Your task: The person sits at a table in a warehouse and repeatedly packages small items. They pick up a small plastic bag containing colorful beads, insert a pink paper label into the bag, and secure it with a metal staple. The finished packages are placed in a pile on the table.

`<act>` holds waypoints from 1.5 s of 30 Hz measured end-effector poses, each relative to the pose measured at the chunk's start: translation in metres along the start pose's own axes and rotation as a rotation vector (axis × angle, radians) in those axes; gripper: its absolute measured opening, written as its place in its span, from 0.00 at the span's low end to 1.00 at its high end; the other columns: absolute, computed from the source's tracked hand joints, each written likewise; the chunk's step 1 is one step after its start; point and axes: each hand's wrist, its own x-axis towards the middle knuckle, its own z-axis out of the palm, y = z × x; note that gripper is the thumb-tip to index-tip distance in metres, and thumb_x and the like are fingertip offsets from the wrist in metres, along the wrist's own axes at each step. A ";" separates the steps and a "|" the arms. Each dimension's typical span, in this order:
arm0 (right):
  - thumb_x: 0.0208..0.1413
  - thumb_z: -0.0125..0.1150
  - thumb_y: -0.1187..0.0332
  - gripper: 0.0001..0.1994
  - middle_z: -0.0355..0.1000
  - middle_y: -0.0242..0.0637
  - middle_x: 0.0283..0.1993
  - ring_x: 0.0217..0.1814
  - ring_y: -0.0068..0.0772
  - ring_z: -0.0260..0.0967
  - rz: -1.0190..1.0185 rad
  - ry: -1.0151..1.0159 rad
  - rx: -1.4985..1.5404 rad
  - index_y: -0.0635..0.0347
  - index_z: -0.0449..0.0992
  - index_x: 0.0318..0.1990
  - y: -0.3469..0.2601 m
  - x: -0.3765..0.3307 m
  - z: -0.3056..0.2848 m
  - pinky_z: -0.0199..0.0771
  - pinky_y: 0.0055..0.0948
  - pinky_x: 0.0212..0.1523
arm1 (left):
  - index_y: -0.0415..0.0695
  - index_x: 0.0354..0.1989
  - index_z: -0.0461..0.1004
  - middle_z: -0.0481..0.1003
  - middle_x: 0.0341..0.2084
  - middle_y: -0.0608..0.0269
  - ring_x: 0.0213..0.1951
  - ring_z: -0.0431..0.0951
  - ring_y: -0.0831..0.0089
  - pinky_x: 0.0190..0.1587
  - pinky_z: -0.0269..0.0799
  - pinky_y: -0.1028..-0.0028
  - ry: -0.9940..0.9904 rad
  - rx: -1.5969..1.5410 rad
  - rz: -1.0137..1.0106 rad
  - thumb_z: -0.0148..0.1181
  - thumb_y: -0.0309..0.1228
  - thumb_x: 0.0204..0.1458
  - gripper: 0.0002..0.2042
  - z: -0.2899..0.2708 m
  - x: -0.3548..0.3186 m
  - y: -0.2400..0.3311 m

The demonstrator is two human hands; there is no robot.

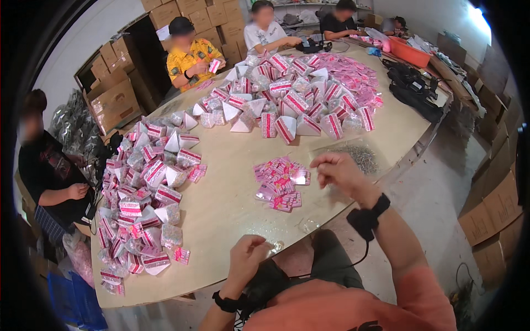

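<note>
Close to the table's front edge, my left hand (247, 261) is closed, its fingers bent inward. A small shiny clear piece (277, 246) shows at its fingertips; whether it is gripped or lies on the table I cannot tell. My right hand (335, 172) hovers over the table with curled fingers pinched together; anything between them is too small to make out. Just left of it lies a loose pile of pink printed cards (281, 179). Beyond its wrist, small metal pieces (359, 157) are heaped on a clear sheet.
Glittery cake-slice-shaped pieces (155, 174) with pink bands are heaped along the left; another such heap (295, 100) fills the far middle. More pink cards (353, 77) lie behind. An orange basin (409, 52) stands far right. Several people sit around the table (221, 182); cardboard boxes (491, 204) stand right.
</note>
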 end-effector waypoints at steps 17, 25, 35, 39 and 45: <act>0.53 0.51 0.74 0.02 0.66 0.33 0.24 0.23 0.23 0.67 0.225 -0.230 0.264 0.62 0.67 0.33 0.086 -0.037 0.037 0.70 0.23 0.24 | 0.42 0.48 0.63 0.67 0.42 0.52 0.46 0.66 0.55 0.47 0.63 0.62 0.021 0.862 0.614 0.60 0.33 0.40 0.24 0.044 0.136 0.014; 0.53 0.51 0.73 0.02 0.66 0.29 0.23 0.21 0.18 0.66 0.196 -0.219 0.237 0.61 0.69 0.31 0.087 -0.041 0.038 0.67 0.19 0.22 | 0.40 0.48 0.63 0.68 0.41 0.50 0.46 0.66 0.54 0.46 0.64 0.61 -0.156 0.899 0.519 0.56 0.38 0.44 0.23 0.053 0.151 0.007; 0.52 0.51 0.74 0.02 0.67 0.29 0.22 0.21 0.18 0.67 0.120 -0.191 0.145 0.61 0.70 0.32 0.089 -0.042 0.041 0.65 0.16 0.21 | 0.39 0.31 0.68 0.72 0.25 0.50 0.26 0.73 0.55 0.30 0.68 0.62 0.292 0.682 0.661 0.44 0.33 0.55 0.10 0.040 0.163 0.008; 0.51 0.52 0.74 0.03 0.67 0.29 0.24 0.21 0.18 0.67 0.151 -0.131 0.190 0.61 0.70 0.33 0.086 -0.045 0.043 0.66 0.17 0.22 | 0.39 0.30 0.70 0.71 0.21 0.59 0.22 0.72 0.69 0.27 0.71 0.73 0.257 -0.076 0.339 0.43 0.34 0.57 0.12 0.028 0.141 0.025; 0.51 0.52 0.75 0.03 0.68 0.32 0.26 0.22 0.21 0.67 0.068 -0.076 0.337 0.63 0.69 0.34 0.068 -0.045 0.052 0.68 0.19 0.23 | 0.39 0.30 0.70 0.71 0.20 0.64 0.20 0.72 0.78 0.25 0.71 0.78 0.157 -0.469 0.070 0.44 0.35 0.57 0.13 0.017 0.093 0.024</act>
